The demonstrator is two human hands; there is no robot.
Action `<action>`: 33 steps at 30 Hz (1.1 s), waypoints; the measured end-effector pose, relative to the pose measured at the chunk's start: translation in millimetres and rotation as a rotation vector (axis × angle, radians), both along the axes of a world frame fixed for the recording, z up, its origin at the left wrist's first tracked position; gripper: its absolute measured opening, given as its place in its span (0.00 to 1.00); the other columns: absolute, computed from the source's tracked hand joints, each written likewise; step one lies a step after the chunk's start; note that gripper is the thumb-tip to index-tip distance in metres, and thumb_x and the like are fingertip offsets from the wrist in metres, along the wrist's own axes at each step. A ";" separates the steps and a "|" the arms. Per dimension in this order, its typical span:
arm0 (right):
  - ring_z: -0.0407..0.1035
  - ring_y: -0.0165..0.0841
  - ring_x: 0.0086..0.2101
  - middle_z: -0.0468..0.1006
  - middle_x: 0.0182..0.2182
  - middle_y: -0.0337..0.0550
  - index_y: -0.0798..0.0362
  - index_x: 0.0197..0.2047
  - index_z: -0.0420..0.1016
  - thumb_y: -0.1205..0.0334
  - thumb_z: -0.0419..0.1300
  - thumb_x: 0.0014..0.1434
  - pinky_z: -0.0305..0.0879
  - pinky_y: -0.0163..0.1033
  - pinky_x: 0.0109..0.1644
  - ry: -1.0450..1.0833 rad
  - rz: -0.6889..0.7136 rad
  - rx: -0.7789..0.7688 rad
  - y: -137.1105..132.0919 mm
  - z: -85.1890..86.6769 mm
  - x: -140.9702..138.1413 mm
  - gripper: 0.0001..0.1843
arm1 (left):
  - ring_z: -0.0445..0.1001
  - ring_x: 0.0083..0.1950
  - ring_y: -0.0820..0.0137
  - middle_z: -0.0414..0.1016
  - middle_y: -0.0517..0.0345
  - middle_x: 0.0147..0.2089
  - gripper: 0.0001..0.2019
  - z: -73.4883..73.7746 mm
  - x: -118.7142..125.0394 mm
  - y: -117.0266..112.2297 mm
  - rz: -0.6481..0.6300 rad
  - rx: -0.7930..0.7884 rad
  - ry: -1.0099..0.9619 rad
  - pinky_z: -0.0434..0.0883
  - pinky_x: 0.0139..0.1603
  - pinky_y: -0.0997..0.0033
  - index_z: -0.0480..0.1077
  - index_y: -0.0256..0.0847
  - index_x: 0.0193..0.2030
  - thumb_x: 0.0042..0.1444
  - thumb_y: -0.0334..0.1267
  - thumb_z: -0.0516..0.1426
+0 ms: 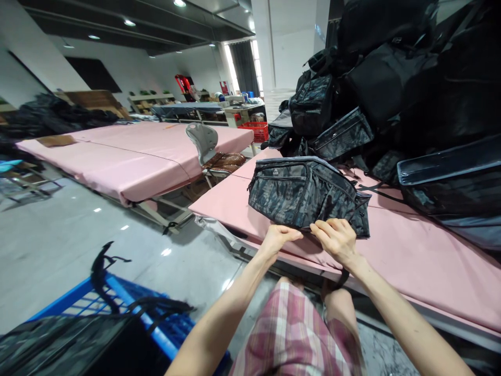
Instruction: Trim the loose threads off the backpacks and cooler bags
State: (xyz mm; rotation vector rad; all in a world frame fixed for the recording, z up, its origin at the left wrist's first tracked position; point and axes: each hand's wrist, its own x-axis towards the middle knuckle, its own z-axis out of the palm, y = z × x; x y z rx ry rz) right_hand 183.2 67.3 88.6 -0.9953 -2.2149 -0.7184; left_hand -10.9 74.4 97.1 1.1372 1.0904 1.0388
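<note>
A dark camouflage backpack (282,190) lies on its side on the pink-covered table (415,250) in front of me. My left hand (282,237) is closed in a pinch just off the bag's near edge; whatever is between the fingertips is too small to make out. Right beside it, my right hand (335,237) is closed with its fingers on the bag's near edge, gripping the fabric there. A black strap hangs below the table edge under my right wrist.
A large pile of black and camouflage bags (391,83) fills the table's right and far end. At lower left stands a blue plastic crate (156,334) holding a camouflage bag (78,344). Across the aisle are another pink table (136,151) and a grey chair (201,141).
</note>
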 end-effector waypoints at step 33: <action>0.69 0.35 0.33 0.75 0.33 0.44 0.53 0.37 0.72 0.53 0.62 0.48 0.65 0.42 0.40 1.272 -0.290 -0.461 -32.5 -66.6 87.2 0.16 | 0.67 0.46 0.57 0.70 0.45 0.39 0.13 -27.6 -37.8 32.0 0.578 0.873 0.895 0.60 0.52 0.54 0.67 0.37 0.36 0.46 0.42 0.60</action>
